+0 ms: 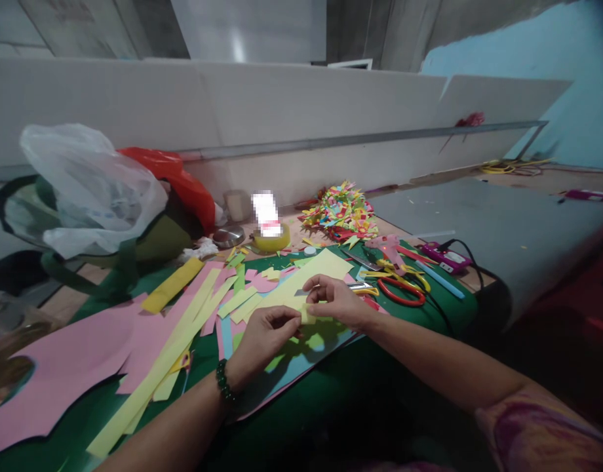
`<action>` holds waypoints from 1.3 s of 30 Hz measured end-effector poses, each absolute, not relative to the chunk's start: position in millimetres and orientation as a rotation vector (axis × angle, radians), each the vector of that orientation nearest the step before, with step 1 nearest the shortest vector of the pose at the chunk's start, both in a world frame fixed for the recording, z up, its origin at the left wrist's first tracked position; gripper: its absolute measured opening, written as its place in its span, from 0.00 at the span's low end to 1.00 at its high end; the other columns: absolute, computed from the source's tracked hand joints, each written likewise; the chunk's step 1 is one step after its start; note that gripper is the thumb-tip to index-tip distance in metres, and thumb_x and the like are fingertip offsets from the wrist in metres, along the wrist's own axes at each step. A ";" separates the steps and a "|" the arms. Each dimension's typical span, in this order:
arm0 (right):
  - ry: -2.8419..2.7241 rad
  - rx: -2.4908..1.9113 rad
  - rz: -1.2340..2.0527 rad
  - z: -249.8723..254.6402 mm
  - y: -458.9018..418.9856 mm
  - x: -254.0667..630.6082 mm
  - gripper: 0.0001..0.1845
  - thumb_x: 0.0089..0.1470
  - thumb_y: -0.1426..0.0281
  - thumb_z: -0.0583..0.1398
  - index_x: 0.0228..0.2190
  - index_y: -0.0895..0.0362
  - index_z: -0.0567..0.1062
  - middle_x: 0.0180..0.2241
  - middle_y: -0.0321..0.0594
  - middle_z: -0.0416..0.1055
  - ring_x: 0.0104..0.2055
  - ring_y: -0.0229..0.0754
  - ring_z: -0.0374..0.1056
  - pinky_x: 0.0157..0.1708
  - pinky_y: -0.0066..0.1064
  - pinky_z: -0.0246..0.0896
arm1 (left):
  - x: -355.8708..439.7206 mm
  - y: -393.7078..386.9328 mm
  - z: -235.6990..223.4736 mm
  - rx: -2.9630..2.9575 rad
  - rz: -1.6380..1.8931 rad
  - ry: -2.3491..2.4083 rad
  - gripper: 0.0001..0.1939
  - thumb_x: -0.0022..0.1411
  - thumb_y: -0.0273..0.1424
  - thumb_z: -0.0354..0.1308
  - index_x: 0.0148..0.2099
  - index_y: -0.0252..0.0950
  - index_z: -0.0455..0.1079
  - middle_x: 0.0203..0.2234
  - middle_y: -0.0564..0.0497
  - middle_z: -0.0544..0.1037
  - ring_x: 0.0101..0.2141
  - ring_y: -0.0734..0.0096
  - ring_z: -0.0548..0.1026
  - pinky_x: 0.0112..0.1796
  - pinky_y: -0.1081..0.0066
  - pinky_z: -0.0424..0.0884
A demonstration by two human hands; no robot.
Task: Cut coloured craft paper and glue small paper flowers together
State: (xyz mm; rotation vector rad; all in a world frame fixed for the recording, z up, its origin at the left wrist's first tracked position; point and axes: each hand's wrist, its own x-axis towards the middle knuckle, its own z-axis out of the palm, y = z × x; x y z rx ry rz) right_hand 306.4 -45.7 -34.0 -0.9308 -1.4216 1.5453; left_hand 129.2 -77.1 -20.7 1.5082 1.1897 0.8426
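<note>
- We pinch a small yellow piece (308, 316) between fingertips, left hand (271, 335) and right hand (337, 303) both closed on it, above the table (276, 429).
- From our hands: red-handled scissors (404, 300), 3 o'clock.
- Tape roll (272, 242), 11.
- Colourful cut-paper pile (345, 211), 1.
- White plastic bag (97, 190), 10.

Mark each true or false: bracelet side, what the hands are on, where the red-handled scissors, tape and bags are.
1. The bead bracelet is on the right wrist. False: it is on the left wrist.
2. The left hand and right hand meet at a small yellow piece. True.
3. The right hand holds the red-handled scissors. False: they lie on the table.
4. The tape roll is right of the multicoloured pile. False: it is left.
5. The white bag is beside the red bag. True.
</note>
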 end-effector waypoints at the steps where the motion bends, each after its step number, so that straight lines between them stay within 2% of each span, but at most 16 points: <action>1: -1.429 -0.931 1.539 -34.7 -45.2 306.5 0.22 0.33 0.69 0.69 0.33 0.56 0.68 0.23 0.30 0.69 0.26 0.33 0.63 0.29 0.27 0.55 | 128.9 -77.1 -20.2 1.517 0.832 1.191 0.09 0.48 0.35 0.59 0.26 0.34 0.74 0.19 0.50 0.77 0.23 0.70 0.75 0.26 0.74 0.69; 6: -1.497 -0.937 1.470 -36.2 -47.2 304.1 0.22 0.35 0.67 0.68 0.33 0.56 0.67 0.24 0.31 0.69 0.27 0.34 0.64 0.29 0.27 0.56 | 126.6 -77.8 -17.7 1.564 0.810 1.155 0.14 0.52 0.40 0.58 0.32 0.34 0.73 0.25 0.50 0.77 0.25 0.70 0.74 0.27 0.73 0.69; 11: -1.663 -0.993 1.237 -26.1 -56.3 300.8 0.17 0.40 0.70 0.63 0.35 0.56 0.67 0.26 0.32 0.67 0.28 0.35 0.63 0.29 0.28 0.58 | 125.8 -79.3 -20.9 1.691 0.768 1.104 0.12 0.50 0.39 0.59 0.28 0.34 0.68 0.25 0.51 0.73 0.27 0.72 0.71 0.27 0.74 0.67; 13: -1.734 -1.001 1.192 -18.9 -53.1 301.1 0.16 0.40 0.71 0.62 0.35 0.56 0.67 0.25 0.31 0.66 0.27 0.35 0.62 0.29 0.28 0.58 | 120.4 -74.0 -20.1 1.677 0.777 1.134 0.13 0.51 0.40 0.58 0.32 0.35 0.68 0.27 0.50 0.74 0.26 0.71 0.72 0.27 0.73 0.68; 15: -1.781 -0.980 1.160 -11.8 -42.2 300.5 0.16 0.41 0.72 0.62 0.36 0.56 0.67 0.24 0.31 0.67 0.27 0.35 0.63 0.28 0.27 0.58 | 109.1 -63.1 -16.7 1.688 0.831 1.251 0.15 0.53 0.41 0.56 0.37 0.35 0.69 0.31 0.49 0.76 0.27 0.70 0.74 0.28 0.71 0.69; 18: -1.861 -0.989 1.125 -6.3 -14.7 292.3 0.17 0.41 0.74 0.61 0.37 0.56 0.66 0.24 0.31 0.67 0.26 0.35 0.64 0.26 0.26 0.57 | 84.5 -41.7 -10.3 1.921 0.890 1.608 0.13 0.57 0.37 0.51 0.38 0.35 0.71 0.35 0.46 0.78 0.33 0.65 0.75 0.35 0.67 0.70; 21: -2.040 -1.170 0.993 -9.6 14.3 276.3 0.16 0.43 0.77 0.60 0.37 0.57 0.67 0.25 0.33 0.69 0.27 0.36 0.66 0.25 0.25 0.59 | 62.6 -26.7 -8.4 2.145 0.575 1.953 0.14 0.56 0.35 0.53 0.42 0.35 0.73 0.40 0.43 0.78 0.40 0.59 0.74 0.40 0.65 0.68; 24: -2.154 -1.317 0.853 -15.4 32.0 263.9 0.15 0.40 0.80 0.62 0.34 0.59 0.70 0.25 0.37 0.72 0.28 0.40 0.68 0.26 0.27 0.60 | 52.3 -22.6 -11.3 2.233 0.282 2.073 0.14 0.53 0.36 0.57 0.39 0.35 0.74 0.38 0.42 0.78 0.42 0.57 0.74 0.38 0.67 0.67; 27: -2.203 -1.389 0.670 -13.6 34.3 264.1 0.15 0.38 0.82 0.63 0.32 0.59 0.72 0.32 0.44 0.74 0.35 0.47 0.70 0.31 0.31 0.60 | 50.8 -23.2 -14.8 2.253 0.162 2.089 0.10 0.51 0.36 0.58 0.32 0.35 0.73 0.33 0.44 0.77 0.38 0.58 0.74 0.35 0.69 0.66; 31: -2.241 -1.396 0.462 0.4 20.8 277.8 0.12 0.46 0.77 0.62 0.36 0.58 0.74 0.44 0.49 0.73 0.45 0.50 0.67 0.40 0.34 0.58 | 51.7 -23.1 -16.1 2.245 0.142 2.076 0.09 0.53 0.34 0.56 0.32 0.36 0.74 0.31 0.45 0.77 0.36 0.61 0.74 0.33 0.70 0.65; 36: -2.249 -1.284 0.280 8.8 -6.2 302.6 0.08 0.53 0.70 0.60 0.37 0.56 0.75 0.38 0.44 0.74 0.36 0.44 0.69 0.35 0.32 0.59 | 52.4 -23.2 -14.8 2.217 0.146 2.098 0.13 0.54 0.33 0.56 0.41 0.36 0.75 0.37 0.44 0.78 0.38 0.62 0.75 0.32 0.71 0.65; 39: -2.202 -1.194 0.286 4.8 -24.2 322.1 0.06 0.52 0.69 0.59 0.33 0.55 0.75 0.35 0.42 0.73 0.32 0.41 0.68 0.32 0.31 0.60 | 53.1 -23.8 -11.8 2.207 0.133 2.122 0.12 0.57 0.32 0.53 0.39 0.38 0.76 0.37 0.45 0.80 0.38 0.61 0.75 0.32 0.71 0.65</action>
